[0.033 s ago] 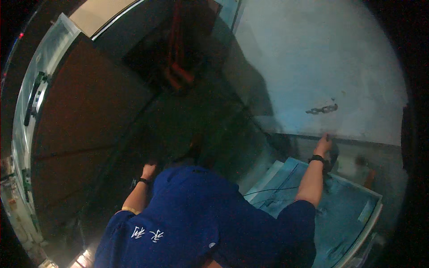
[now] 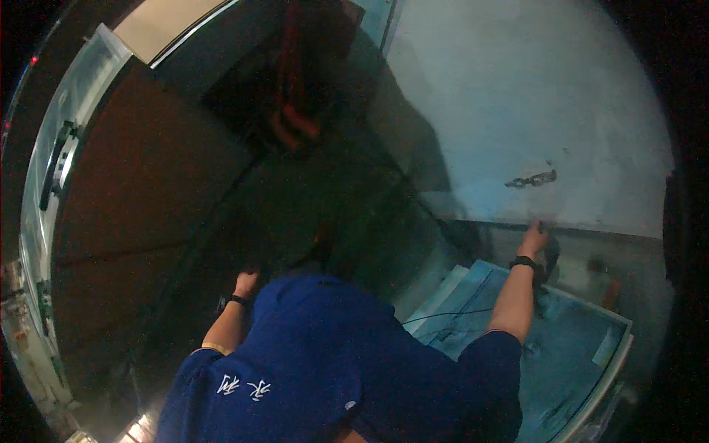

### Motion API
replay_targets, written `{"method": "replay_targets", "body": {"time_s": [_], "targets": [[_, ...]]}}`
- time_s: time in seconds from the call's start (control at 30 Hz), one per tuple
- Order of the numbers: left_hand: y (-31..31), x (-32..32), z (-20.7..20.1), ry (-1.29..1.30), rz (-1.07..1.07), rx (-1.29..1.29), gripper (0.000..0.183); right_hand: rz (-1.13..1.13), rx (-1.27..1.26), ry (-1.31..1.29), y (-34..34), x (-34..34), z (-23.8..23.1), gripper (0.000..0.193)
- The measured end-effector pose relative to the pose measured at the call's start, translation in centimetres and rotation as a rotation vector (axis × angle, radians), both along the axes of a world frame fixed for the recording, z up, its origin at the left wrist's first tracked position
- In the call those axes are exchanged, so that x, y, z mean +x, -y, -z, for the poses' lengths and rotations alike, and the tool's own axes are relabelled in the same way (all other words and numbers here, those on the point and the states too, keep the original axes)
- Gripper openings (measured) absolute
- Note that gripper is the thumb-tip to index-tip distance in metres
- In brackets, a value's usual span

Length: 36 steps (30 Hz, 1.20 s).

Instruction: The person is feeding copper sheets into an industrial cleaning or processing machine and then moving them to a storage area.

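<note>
My right hand point(image 2: 535, 241) is stretched out to the lower edge of a pale panel point(image 2: 561, 118), fingers curled together. A small dark spot shows at its fingertips; what it grips there, if anything, I cannot make out. Above that hand, a short length of chain point(image 2: 530, 180) lies against the panel face. My left hand point(image 2: 247, 282) hangs low by the left side of my blue shirt, its fingers curled in. Dim light hides whatever it may hold. Both wrists wear dark bands.
Beneath my right forearm is a blue-topped table point(image 2: 569, 354) with a raised rim; a thin black cable point(image 2: 450, 313) runs across it. A large dark brown panel point(image 2: 133, 170) with a pale, handled edge stands at left. Reddish long shapes point(image 2: 295, 118) show in the shadow ahead.
</note>
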<state>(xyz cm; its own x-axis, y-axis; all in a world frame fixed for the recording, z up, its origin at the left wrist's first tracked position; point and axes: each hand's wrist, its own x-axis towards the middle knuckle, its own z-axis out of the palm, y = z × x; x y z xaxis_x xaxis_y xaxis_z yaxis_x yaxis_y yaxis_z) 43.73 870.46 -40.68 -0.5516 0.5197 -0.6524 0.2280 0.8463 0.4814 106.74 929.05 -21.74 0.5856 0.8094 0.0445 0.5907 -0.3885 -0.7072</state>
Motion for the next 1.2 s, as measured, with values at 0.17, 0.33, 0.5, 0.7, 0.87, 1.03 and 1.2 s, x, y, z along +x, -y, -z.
{"method": "replay_targets", "body": {"time_s": [0.17,0.33,0.5,0.7,0.87,1.03,1.2], "targets": [[-0.9,0.9,-1.2,0.053,-0.02,-0.028,0.033,0.015,-0.104,-0.069,1.9,0.1,-0.8,0.069],[-2.4,1.1,-2.6,-0.167,0.067,0.131,0.028,0.057,-0.092,-0.088,3.1,-2.9,-5.1,0.07],[-4.2,1.3,-4.9,-0.086,-0.009,-0.06,0.029,0.008,-0.04,-0.233,2.1,-1.5,-4.7,0.073],[-2.2,2.1,-3.1,-0.063,-0.094,0.063,0.03,-0.033,0.133,-0.166,2.5,-1.4,-3.6,0.072],[-0.9,3.4,-1.8,-0.005,-0.05,0.097,0.034,-0.082,0.06,-0.196,4.5,-1.6,-4.3,0.067],[2.1,3.2,-0.7,-0.026,0.005,-0.048,0.035,0.01,0.182,-0.224,5.7,-1.3,-0.8,0.064],[5.5,4.6,1.7,0.072,-0.235,0.04,0.033,-0.041,0.08,-0.085,4.8,-2.4,-3.2,0.06]]}}
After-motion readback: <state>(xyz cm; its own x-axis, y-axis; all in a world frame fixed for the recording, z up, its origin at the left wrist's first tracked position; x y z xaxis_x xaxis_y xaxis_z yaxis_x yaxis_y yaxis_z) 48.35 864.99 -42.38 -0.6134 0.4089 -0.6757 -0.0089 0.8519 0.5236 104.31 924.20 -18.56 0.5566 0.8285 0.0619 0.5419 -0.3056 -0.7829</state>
